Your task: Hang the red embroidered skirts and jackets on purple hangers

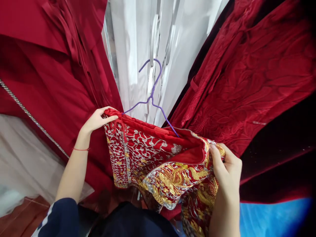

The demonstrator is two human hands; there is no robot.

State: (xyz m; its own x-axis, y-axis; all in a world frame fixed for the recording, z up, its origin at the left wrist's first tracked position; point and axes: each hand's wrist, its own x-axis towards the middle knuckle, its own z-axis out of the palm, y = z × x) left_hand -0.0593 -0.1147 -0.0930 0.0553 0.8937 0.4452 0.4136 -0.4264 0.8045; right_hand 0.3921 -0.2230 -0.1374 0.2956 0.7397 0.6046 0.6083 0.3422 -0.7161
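Navy shirt [130, 222], embroidered garment [145, 148], both cropped below

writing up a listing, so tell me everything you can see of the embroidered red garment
The red garment looks like cloth, thickly embroidered in silver and gold, with silver-trimmed edges and plain red lining. Its open top slopes down to the right; a purple hanger reaches down to it. The left grip holds its upper left corner, the right grip its other end; the lower right runs out of frame.
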